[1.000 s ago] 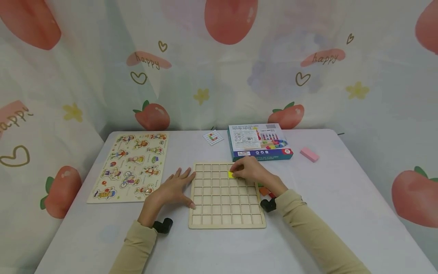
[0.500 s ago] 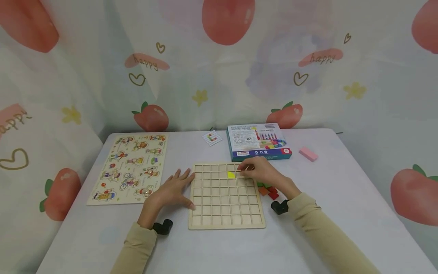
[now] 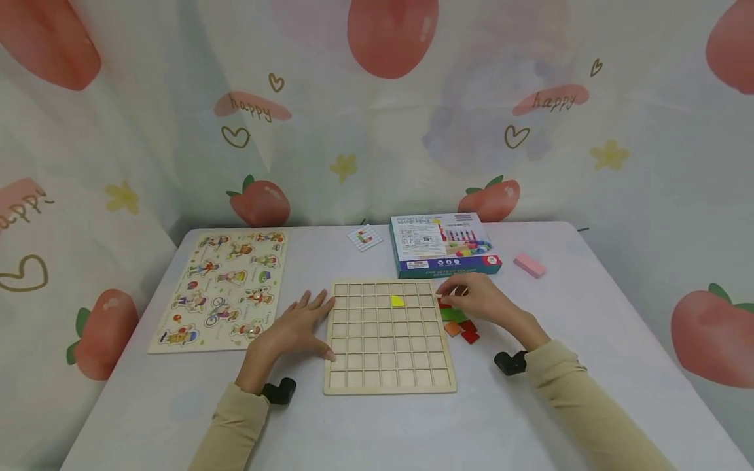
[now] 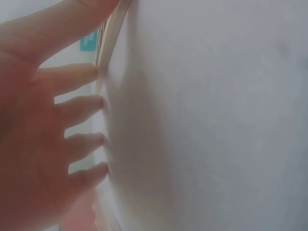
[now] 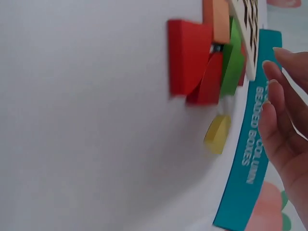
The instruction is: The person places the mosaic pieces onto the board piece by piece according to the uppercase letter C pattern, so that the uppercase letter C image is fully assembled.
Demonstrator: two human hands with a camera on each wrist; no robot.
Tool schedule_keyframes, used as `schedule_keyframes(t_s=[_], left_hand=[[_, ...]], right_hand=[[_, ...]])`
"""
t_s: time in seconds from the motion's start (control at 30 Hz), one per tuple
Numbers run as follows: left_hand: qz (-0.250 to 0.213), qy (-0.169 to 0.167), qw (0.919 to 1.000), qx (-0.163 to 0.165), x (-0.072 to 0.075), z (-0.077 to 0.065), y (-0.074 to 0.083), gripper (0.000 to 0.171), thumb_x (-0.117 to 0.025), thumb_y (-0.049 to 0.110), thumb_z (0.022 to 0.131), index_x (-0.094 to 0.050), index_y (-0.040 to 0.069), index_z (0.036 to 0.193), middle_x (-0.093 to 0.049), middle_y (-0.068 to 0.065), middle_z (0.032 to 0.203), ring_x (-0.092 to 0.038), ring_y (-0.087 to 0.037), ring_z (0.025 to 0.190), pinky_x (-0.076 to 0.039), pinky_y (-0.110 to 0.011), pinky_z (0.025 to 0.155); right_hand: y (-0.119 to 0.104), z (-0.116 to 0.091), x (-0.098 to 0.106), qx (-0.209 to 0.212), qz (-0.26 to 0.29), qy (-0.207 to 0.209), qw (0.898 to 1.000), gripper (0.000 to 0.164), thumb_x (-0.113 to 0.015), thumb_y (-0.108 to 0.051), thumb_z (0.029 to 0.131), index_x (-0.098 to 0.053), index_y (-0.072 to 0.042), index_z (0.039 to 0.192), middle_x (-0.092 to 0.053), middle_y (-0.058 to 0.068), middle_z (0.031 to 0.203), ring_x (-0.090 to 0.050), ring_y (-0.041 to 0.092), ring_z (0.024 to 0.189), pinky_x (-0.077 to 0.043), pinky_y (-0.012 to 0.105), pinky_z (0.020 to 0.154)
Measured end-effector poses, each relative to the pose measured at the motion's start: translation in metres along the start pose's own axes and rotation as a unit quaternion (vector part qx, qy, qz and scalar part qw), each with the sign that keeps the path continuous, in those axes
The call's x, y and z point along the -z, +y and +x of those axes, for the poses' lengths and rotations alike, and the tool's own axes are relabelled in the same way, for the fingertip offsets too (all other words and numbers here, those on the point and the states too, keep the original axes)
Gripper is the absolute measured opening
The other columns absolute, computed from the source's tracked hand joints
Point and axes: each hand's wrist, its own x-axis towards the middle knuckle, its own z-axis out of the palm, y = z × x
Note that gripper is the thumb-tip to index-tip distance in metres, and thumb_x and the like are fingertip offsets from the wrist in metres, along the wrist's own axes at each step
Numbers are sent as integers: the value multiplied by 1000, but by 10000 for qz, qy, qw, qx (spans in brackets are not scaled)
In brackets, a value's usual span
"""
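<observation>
A wooden grid board [image 3: 389, 330] lies flat before me, one yellow tile [image 3: 397, 301] sitting in a cell of its second row. My left hand [image 3: 292, 330] rests at the board's left edge, fingers spread and thumb touching the rim. My right hand [image 3: 485, 302] hovers beyond the board's upper right corner with loosely bent fingers, and I see nothing held in it. Below it lie coloured tiles: green [image 3: 453, 315], orange [image 3: 453, 328] and red [image 3: 470, 337]. The right wrist view also shows a loose yellow tile [image 5: 218, 134] beside the red ones.
A printed box [image 3: 444, 245] stands behind the board, with a pink block [image 3: 530, 265] to its right. A small grid-patterned card [image 3: 365, 237] lies left of the box. The picture puzzle board [image 3: 224, 288] occupies the table's left side.
My right hand has let go of the yellow tile, leaving it in the grid, and has moved right to above the loose tiles. The left hand stays at the board's edge.
</observation>
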Motion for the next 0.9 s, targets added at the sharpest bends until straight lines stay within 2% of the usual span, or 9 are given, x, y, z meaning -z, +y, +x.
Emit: schedule_keyframes(t_s=[0.43, 0.7, 0.9], left_hand=[[3, -23, 10000, 52, 2, -1, 3, 115, -94, 37, 70, -32, 7, 161, -16, -15, 172, -3, -43, 159, -8, -58, 130], [85, -55, 9999, 84, 0, 1, 1, 117, -95, 40, 68, -32, 9, 162, -16, -14, 172, -3, -42, 159, -8, -57, 130], [24, -47, 10000, 49, 0, 1, 1, 116, -94, 40, 70, -31, 9, 162, -15, -13, 172, -2, -41, 160, -7, -57, 130]], right_hand=[[32, -11, 8, -240, 27, 59, 9997, 18, -73, -15, 94, -77, -8, 111, -74, 6, 101, -61, 21, 89, -54, 27, 75], [29, -4, -1, -275, 178, 34, 9995, 23, -75, -19, 94, -77, -7, 113, -73, 4, 99, -59, 20, 89, -53, 25, 75], [23, 3, -8, -282, 76, -129, 9995, 28, -78, -23, 92, -77, -7, 114, -70, 3, 95, -56, 20, 87, -50, 26, 70]])
